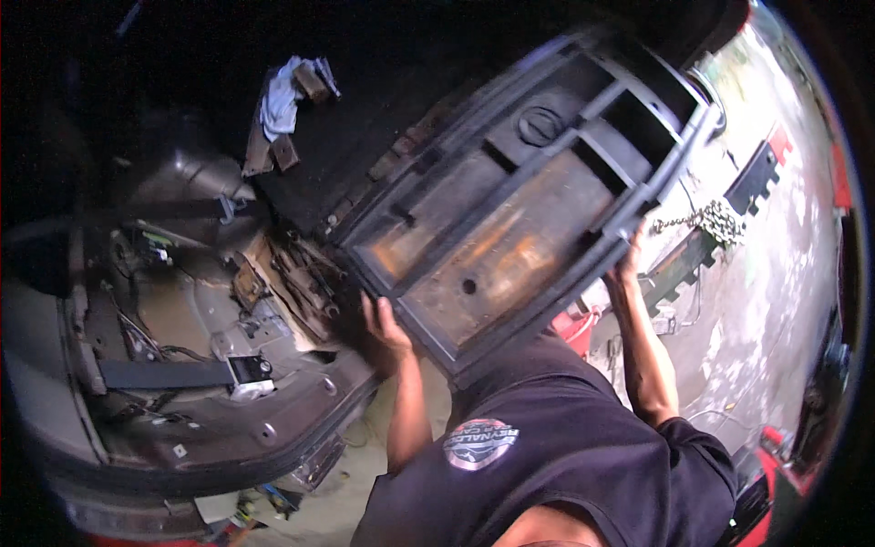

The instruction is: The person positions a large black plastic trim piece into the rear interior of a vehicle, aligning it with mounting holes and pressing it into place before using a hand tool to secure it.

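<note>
Metal tray (538,217), rust-stained, is being supported between the fingers of the right hand (627,259), clamped on its side, and those of the left hand (392,332), parted against its near end, grip unclear.

The left hand (387,330) points fingers upward; the right hand (629,255) reaches farther forward.

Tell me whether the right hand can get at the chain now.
Probably not: the right hand holds the dark framed panel by its edge and would likely need to let go before taking the chain.
</note>
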A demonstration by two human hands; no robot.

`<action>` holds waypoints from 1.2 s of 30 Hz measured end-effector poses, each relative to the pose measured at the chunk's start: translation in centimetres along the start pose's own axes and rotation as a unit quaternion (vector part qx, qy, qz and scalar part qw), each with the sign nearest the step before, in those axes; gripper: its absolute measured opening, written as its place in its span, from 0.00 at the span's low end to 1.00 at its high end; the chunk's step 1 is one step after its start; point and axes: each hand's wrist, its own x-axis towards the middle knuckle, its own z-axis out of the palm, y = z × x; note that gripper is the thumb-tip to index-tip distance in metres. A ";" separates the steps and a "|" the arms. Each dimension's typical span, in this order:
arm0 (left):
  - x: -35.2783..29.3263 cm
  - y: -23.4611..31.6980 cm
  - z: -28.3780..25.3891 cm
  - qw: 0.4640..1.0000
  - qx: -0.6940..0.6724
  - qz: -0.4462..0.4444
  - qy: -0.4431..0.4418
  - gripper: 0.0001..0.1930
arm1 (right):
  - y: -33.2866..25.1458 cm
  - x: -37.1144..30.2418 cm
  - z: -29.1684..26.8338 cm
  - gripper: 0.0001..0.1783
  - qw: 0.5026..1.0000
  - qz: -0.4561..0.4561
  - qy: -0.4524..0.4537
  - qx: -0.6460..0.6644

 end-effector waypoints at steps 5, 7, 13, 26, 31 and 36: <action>-2.0 -5.2 0.0 0.993 -0.080 -0.072 -0.041 0.28 | -2.6 -2.8 -1.8 0.34 0.988 -0.087 0.099 -0.086; -1.7 -5.6 0.3 0.992 -0.084 -0.077 -0.047 0.29 | -2.6 -2.2 -4.1 0.33 0.988 -0.078 0.095 -0.089; 1.2 -3.2 -0.2 0.998 -0.029 -0.056 -0.022 0.31 | 0.2 -0.8 -2.6 0.35 0.997 -0.004 0.063 -0.054; 8.3 -0.7 -1.4 0.999 0.030 -0.030 -0.032 0.35 | 3.6 -0.8 4.7 0.33 0.995 -0.029 0.066 0.076; 11.2 -3.2 -4.9 0.998 0.056 0.011 -0.012 0.31 | 4.2 0.5 7.9 0.38 0.997 -0.011 -0.029 0.076; 14.5 -5.5 -5.9 0.979 0.167 0.116 -0.021 0.28 | 5.8 6.1 11.4 0.51 0.996 -0.042 0.079 -0.018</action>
